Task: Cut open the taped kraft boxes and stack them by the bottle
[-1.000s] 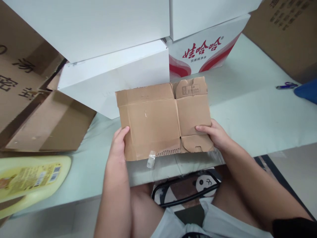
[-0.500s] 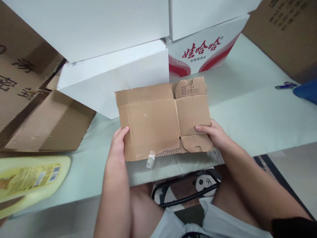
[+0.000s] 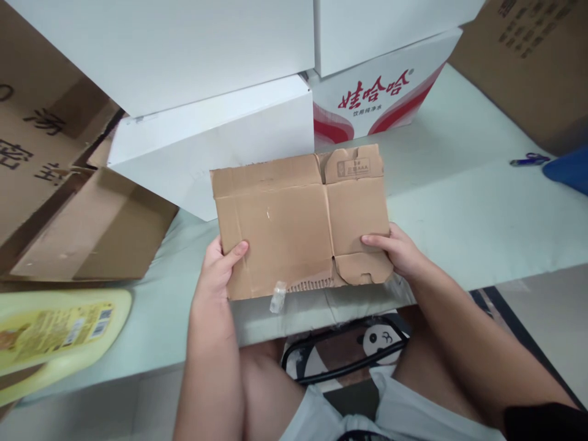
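Flattened corrugated carton [image 3: 280,226] is held over the pale-green table [image 3: 482,226], pinched at eight o'clock by the left hand [image 3: 219,266], just past three by the right hand [image 3: 404,248]; light, stiffish handling is expected, creases easily bent, side edges best gripped.

The cardboard sheet [image 3: 280,226] spans the gap between the left grip [image 3: 223,266] and the right grip [image 3: 402,250], over the near part of the worktop [image 3: 482,220]. Behind it stand two stacks, side by side — an upper left box [image 3: 184,49] on a lower left box [image 3: 257,131], an upper right box [image 3: 390,30] on a lower right box [image 3: 376,101]. Left of these is a large carton [image 3: 37,116]; nearer, at front left, lies a bottle [image 3: 59,337]. At far right — another carton [image 3: 528,67], with a small tool [image 3: 530,159] before it.
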Motion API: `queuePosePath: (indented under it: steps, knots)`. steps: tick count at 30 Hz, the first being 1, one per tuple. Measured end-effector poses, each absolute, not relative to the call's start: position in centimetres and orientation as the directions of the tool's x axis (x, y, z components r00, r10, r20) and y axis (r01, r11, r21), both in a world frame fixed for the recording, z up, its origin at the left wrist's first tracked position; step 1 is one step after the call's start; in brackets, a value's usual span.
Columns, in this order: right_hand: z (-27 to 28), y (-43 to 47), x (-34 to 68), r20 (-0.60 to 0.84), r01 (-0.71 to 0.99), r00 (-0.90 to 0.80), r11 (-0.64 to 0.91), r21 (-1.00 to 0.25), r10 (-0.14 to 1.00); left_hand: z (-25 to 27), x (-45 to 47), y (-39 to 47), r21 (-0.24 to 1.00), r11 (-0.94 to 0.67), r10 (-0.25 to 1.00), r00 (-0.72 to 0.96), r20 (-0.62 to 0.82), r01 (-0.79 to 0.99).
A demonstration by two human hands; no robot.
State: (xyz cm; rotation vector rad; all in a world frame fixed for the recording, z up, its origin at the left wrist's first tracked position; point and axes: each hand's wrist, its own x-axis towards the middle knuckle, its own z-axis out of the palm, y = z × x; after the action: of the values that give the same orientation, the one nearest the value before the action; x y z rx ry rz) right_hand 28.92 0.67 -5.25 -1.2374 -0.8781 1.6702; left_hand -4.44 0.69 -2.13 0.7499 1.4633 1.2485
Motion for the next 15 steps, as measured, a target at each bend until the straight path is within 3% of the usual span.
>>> queuePosePath:
  steps: [9,15]
  knots:
    - [-6.2,1.0,29.2,-0.280,-0.169,-0.224,-0.320,-0.932,0.933,-2.4,-5.2,0.6,0.962,0.178,0.911,-0.333,-0.241,-0.208]
    - [-6.7,1.3,29.3,-0.262,-0.175,-0.231,-0.305,-0.936,0.937,-2.4,-5.5,0.8,0.924,0.197,0.857,-0.400,-0.324,-0.328]
